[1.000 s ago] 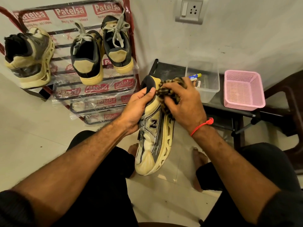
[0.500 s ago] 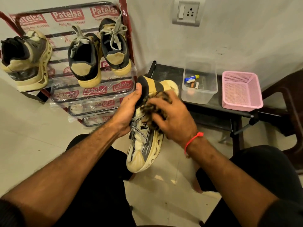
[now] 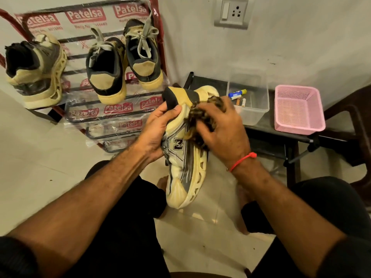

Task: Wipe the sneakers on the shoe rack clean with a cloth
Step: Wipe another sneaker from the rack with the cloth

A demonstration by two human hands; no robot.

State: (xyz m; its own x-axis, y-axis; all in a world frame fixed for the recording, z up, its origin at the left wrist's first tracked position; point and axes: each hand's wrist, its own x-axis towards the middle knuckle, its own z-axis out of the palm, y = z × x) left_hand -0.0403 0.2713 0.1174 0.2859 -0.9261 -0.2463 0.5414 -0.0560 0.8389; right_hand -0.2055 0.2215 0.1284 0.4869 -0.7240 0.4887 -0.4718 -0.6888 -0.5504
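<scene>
A cream and grey sneaker (image 3: 185, 173) with an N logo hangs toe-down between my knees. My left hand (image 3: 158, 130) grips its heel collar, thumb inside the opening. My right hand (image 3: 222, 130) holds a bunched brown patterned cloth (image 3: 200, 125) pressed against the sneaker's side near the heel. The shoe rack (image 3: 112, 115), wrapped in printed plastic, stands at the upper left. On it sit a matching cream sneaker (image 3: 34, 71) and a pair of black and tan laced sneakers (image 3: 122, 63).
A low black table (image 3: 259, 129) at the right carries a clear plastic box (image 3: 251, 101) with small items and a pink mesh basket (image 3: 297, 111). A dark chair (image 3: 353, 121) stands at the far right. A wall socket (image 3: 232, 12) is above. Pale floor tiles lie below.
My right hand moved the cloth down the sneaker's side from the heel, then back up toward the heel. The sneaker shifted slightly in my left hand's grip.
</scene>
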